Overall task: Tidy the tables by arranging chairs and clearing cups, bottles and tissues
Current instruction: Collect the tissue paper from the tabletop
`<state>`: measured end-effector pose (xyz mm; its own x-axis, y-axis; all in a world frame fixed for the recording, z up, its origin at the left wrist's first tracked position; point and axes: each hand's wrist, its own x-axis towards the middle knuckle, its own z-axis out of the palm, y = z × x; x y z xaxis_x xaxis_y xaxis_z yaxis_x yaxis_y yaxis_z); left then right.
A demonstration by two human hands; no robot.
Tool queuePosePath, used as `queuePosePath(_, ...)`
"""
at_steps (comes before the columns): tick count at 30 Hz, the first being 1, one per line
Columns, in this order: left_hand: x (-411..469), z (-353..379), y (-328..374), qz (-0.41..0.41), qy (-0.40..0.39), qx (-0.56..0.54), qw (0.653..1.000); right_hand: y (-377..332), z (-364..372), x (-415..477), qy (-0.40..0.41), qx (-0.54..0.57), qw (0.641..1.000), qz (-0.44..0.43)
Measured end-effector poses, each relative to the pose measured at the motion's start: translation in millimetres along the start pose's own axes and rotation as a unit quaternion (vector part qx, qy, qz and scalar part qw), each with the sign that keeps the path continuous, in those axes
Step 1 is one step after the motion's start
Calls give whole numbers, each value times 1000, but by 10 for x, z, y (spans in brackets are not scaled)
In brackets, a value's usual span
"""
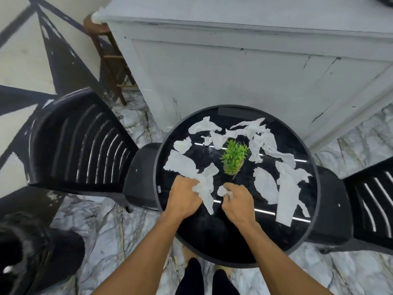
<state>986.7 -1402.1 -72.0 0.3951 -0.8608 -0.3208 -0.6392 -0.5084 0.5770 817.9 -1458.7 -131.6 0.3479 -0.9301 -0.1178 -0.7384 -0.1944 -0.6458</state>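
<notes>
A round black table [244,248] carries several torn white tissue pieces, scattered round a small green plant [234,158] at its middle. My left hand [184,198] grips a long tissue strip [207,188] at the table's near left. My right hand [237,201] pinches a small crumpled tissue piece [222,190] just beside it. More tissue lies along the far rim [205,125] and in a long strip on the right [286,194]. A black slatted chair [80,141] stands at the table's left, another black chair [374,201] at its right.
A worn white cabinet [244,67] stands right behind the table. A wooden stool [110,56] sits at the cabinet's left corner. The floor [106,226] is grey marble. A dark object [32,256] lies at the lower left. My feet [204,279] show below the table.
</notes>
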Motion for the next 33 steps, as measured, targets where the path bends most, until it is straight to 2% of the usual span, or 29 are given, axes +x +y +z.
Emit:
queuePosePath(3,312,-5,-178,-34,-41,11,999,-38,57,-23,0,0,1000,16)
queuePosePath(7,492,70,-343,-1,-98,76,992,-62,92,-31,13,-10,999,30)
queuePosePath(11,436,145,-360,39,-81,72,993,-89,129,-5,27,-5,998,60)
queuePosePath(17,207,296,-307,92,-72,75,990,-83,-75,-10,147,-21,980,128)
queuePosePath(19,153,390,-229,134,-74,93,984,56,-167,-15,154,-13,976,151)
queuePosePath(23,78,609,-134,201,-80,117,969,325,-305,4,83,35,969,229)
queuePosePath(28,54,722,-32,187,-84,151,967,338,-266,-110,20,-5,980,198)
queuePosePath(30,10,725,76,162,-113,139,970,387,-225,-144,-11,-22,984,177)
queuePosePath(33,-60,771,177,139,-95,110,979,465,-224,-213,-35,-17,987,154)
